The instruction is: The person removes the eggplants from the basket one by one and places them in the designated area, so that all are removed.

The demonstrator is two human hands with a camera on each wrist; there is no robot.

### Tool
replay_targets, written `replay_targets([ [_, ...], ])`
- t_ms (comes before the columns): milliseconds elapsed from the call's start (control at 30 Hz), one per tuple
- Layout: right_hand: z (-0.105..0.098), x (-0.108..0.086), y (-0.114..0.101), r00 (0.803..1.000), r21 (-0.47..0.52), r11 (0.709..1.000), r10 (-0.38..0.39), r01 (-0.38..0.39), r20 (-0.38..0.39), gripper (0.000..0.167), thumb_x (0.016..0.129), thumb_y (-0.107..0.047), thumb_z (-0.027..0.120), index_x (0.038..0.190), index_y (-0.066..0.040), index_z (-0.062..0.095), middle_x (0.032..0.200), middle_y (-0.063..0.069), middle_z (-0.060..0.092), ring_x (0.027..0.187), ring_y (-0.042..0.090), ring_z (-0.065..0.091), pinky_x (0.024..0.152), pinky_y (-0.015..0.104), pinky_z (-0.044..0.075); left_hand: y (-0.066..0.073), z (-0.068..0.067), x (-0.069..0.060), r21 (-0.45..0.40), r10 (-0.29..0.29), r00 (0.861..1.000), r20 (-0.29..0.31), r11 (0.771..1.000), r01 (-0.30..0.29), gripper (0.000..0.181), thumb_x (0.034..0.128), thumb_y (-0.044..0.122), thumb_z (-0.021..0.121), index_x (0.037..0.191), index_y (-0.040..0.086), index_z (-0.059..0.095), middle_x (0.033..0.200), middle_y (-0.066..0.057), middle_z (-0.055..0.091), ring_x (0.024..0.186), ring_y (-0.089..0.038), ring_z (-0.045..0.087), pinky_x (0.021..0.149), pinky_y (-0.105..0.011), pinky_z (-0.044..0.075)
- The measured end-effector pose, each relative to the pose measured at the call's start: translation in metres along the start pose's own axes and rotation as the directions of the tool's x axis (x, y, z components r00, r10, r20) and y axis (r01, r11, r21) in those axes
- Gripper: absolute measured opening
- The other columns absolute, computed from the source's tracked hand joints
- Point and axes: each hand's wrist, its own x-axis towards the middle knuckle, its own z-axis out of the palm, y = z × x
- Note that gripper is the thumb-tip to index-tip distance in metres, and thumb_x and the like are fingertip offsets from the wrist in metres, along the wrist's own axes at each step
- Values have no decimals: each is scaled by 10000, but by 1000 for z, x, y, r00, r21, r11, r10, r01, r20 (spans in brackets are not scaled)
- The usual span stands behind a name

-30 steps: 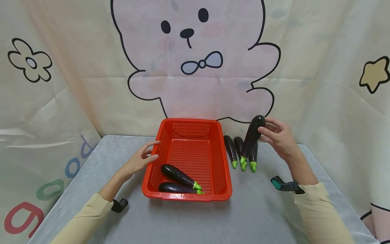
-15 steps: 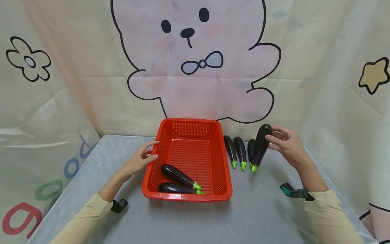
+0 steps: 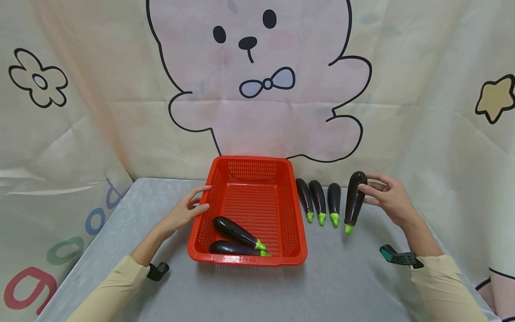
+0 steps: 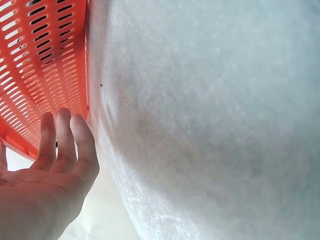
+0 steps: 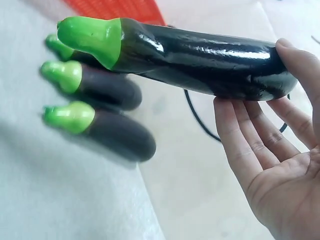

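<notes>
"Pinching what, the right hand [image 3: 392,200]?"

"One eggplant [image 3: 354,202]: glossy, near-black, green stem down, near the tabletop's [image 3: 334,277] back right corner."

"More?"

"Three eggplants [image 3: 317,199] along the back edge, two eggplants [image 3: 234,230] in one basket [image 3: 245,260]."

"Left hand [image 3: 181,215]?"

"Fingers spread at the basket's left rim; tabletop shows between basket and right edge."

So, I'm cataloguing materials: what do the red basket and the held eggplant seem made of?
Red basket: likely moulded plastic, semi-gloss; evenly slotted walls and one uniform colour suggest it. Held eggplant: smooth, glossy skin with sharp highlights; the vivid green cap hints at painted plastic or foam, but which is unclear.
</notes>
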Motion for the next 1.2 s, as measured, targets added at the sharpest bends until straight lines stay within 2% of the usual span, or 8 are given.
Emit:
replay_targets([
  [233,-13,0,12,998,-34,998,56,-57,-17,315,971,-23,683,1257,-114,589,1045,-22,736,921,117,712,721,324,596,1,-1,0,4,14,1000,12,1000,-14,593,1028,180,603,1567,210,357,1376,-254,501,1145,-395,579,874,-463,550],
  [400,-23,2,25,994,-91,990,103,-106,-36,336,973,-64,695,1283,-118,578,1046,-42,717,913,109,705,728,325,596,1,0,0,-1,1,1000,5,1000,-1,595,1024,173,613,1562,239,367,1384,-236,504,1155,-384,574,875,-461,550],
  [533,-28,6,35,991,-91,987,127,-130,-37,341,974,-64,695,1294,-110,586,1049,-33,700,914,109,699,733,327,596,1,1,0,-4,-9,1000,1,1000,9,595,1022,178,619,1559,252,373,1381,-227,508,1150,-377,579,873,-456,552],
  [633,-31,8,40,991,-110,985,131,-134,-32,353,975,-71,695,1309,-95,582,1043,-30,700,910,110,697,736,327,595,1,0,0,-2,-9,1000,3,1000,9,603,1021,191,623,1564,239,365,1379,-233,504,1135,-371,590,867,-447,555],
  [867,-34,13,48,991,-228,965,124,-130,-43,470,990,-156,693,1394,-14,501,1073,-71,666,928,86,687,755,320,591,0,-1,1,6,-5,1000,-2,1000,5,603,1020,190,615,1566,222,363,1377,-244,501,1127,-378,592,858,-444,562],
  [1200,-34,22,57,987,-239,958,152,-159,-48,596,992,-234,697,1438,60,434,1115,-108,630,962,58,670,789,322,584,1,0,0,0,-19,1000,-1,1000,19,615,1012,206,630,1565,237,362,1388,-236,500,1114,-359,611,866,-449,561],
])
